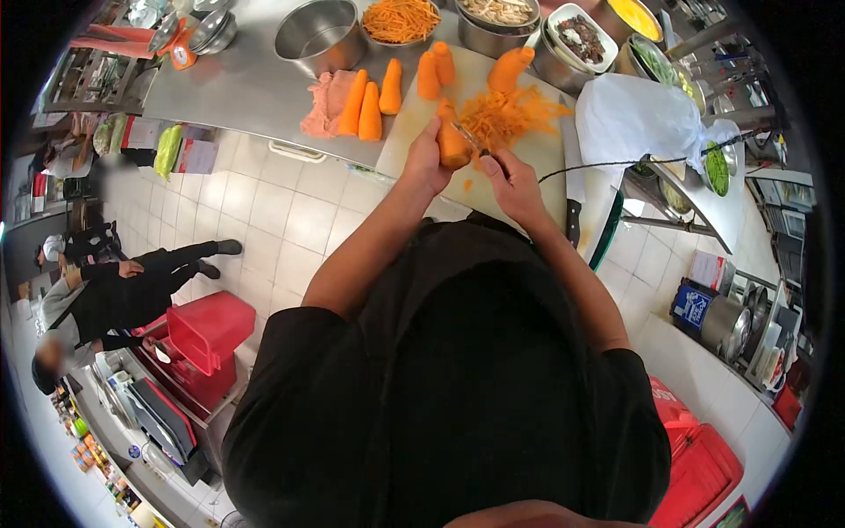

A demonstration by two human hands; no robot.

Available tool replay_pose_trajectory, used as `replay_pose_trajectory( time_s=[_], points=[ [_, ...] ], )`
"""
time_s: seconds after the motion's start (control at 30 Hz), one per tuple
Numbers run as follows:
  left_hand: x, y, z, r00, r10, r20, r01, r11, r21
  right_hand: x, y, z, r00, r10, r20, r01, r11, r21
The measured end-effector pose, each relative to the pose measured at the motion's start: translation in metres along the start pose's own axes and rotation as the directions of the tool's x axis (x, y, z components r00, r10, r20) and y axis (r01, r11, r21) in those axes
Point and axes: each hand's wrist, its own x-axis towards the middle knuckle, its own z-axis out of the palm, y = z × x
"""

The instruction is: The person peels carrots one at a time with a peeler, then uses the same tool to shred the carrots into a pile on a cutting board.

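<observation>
My left hand (425,157) is wrapped round a thick carrot (453,145), tilted over the near part of the cutting board (539,183). In my right hand (516,185) is a peeler (470,136), its blade against the carrot's right side. A loose heap of carrot shreds (506,116) lies on the board just beyond my hands. Two peeled carrots (428,76) and a wider carrot piece (509,70) are at the board's far side. Several more carrots (370,112) lie left of the board, some by a crumpled pink cloth (327,106).
A knife (573,189) lies along the board's right edge. Behind are an empty steel pot (319,40), a bowl of shredded carrot (400,19) and other filled containers. A white plastic bag (629,114) sits right. A co-worker (114,286) stands left by red bins (211,333).
</observation>
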Motion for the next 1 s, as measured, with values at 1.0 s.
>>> replay_pose_trajectory(
  time_s=[1.0],
  points=[
    [-0.024, -0.006, -0.019, 0.993, -0.121, 0.017, 0.117, 0.983, 0.143, 0.033, 0.043, -0.008, 0.977, 0.052, 0.207, -0.013, 0.983, -0.186]
  ],
)
